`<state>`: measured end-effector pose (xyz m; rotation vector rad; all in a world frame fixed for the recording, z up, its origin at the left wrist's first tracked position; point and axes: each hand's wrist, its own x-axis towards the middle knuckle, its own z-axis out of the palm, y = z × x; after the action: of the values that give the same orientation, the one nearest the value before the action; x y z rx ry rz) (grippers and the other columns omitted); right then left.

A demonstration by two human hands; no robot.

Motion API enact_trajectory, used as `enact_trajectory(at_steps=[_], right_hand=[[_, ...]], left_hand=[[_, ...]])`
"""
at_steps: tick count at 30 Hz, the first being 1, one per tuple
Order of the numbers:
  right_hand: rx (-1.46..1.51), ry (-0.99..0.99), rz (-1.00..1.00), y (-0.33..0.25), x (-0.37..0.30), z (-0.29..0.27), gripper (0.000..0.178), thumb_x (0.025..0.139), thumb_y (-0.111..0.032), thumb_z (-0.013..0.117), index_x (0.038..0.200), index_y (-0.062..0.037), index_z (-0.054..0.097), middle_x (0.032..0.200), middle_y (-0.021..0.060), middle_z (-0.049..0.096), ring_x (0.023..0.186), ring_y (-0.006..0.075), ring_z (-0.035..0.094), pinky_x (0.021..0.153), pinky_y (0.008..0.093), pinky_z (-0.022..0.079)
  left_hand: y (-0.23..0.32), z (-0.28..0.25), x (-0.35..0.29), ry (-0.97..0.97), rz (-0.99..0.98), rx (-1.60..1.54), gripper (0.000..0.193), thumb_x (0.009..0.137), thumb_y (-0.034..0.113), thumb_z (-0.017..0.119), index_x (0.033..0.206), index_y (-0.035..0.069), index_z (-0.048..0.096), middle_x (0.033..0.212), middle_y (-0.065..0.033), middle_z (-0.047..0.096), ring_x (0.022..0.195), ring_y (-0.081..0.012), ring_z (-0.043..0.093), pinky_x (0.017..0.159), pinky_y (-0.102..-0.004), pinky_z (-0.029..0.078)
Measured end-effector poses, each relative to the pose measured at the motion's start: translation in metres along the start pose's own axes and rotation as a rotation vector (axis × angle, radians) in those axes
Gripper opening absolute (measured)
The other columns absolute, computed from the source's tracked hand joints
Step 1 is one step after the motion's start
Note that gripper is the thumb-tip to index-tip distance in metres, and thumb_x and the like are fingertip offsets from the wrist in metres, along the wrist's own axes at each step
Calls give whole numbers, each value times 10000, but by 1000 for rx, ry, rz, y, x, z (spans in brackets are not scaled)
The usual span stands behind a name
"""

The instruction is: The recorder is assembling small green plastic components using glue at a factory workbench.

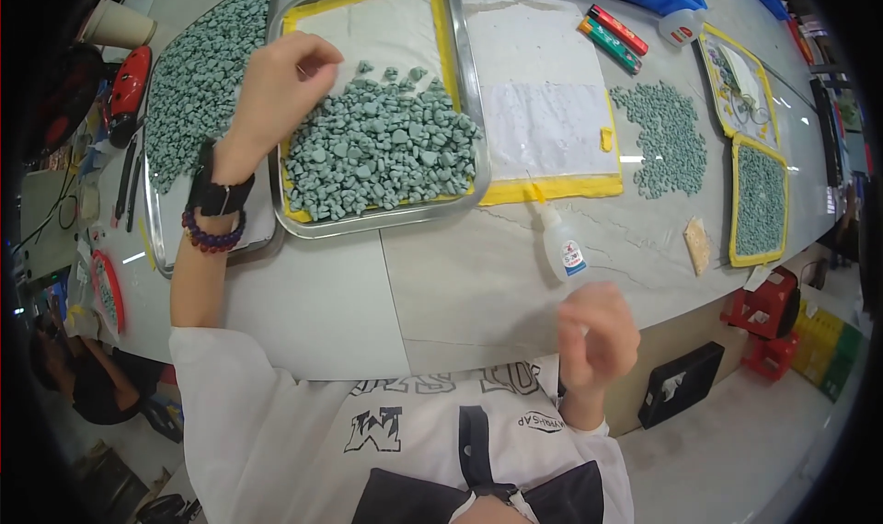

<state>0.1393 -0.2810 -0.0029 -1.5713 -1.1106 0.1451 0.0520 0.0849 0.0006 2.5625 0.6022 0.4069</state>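
Observation:
My left hand (285, 87) is over the upper left of a metal tray (475, 92), its thumb and fingers pinched together. Whatever they hold, if anything, is hidden. Inside this tray, pale green stone pieces (377, 151) cover the lower part of a white sheet (368, 32) edged with yellow tape, and a few lie apart above the pile. My right hand (598, 335) is near the table's front edge, fingers bent and smeared by motion. Just beyond it is a small white glue bottle (558, 243) with a thin yellow nozzle, tip against a yellow-taped board (552, 128).
Left of my forearm is another tray (166, 248) with more green stones. Two lighters (616, 41) lie at the board's top right. Smaller stones (664, 138) spread beside it, near a yellow-edged tray (761, 202). A beige piece (696, 246) lies nearer me. A person (92, 377) is at far left.

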Motion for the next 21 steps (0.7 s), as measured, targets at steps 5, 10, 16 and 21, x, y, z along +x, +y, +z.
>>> enact_trajectory(at_steps=[5,10,16,21], right_hand=[[-179,59,121,18,12,-29,386,706,-117,707,1034,43,582,870,143,583,726,223,522,595,322,406],[-580,-500,-29,26,45,-10,528,633,-244,782,1084,-53,583,916,101,539,739,216,503,605,319,396],[-330,-764,-13,27,51,-1,530,645,-273,793,1082,-84,559,878,72,516,707,210,483,590,321,382],[731,-377,324,-3,14,34,448,767,-360,714,1054,-85,509,893,85,533,720,226,508,627,352,425]], left_hand=[[80,-25,-51,13,-53,-780,100,787,-36,596,861,0,653,870,-51,580,734,-126,618,682,-216,489],[100,22,-120,-734,-268,-1160,165,768,-88,616,912,-19,657,951,-79,554,847,-132,583,713,-231,505],[80,49,-118,-690,-178,-1153,184,787,-98,592,946,-23,647,1055,-91,544,908,-140,587,786,-249,506],[83,47,-113,-693,-480,-1449,231,803,-93,585,1024,-29,613,1072,-89,562,954,-142,583,829,-261,503]])
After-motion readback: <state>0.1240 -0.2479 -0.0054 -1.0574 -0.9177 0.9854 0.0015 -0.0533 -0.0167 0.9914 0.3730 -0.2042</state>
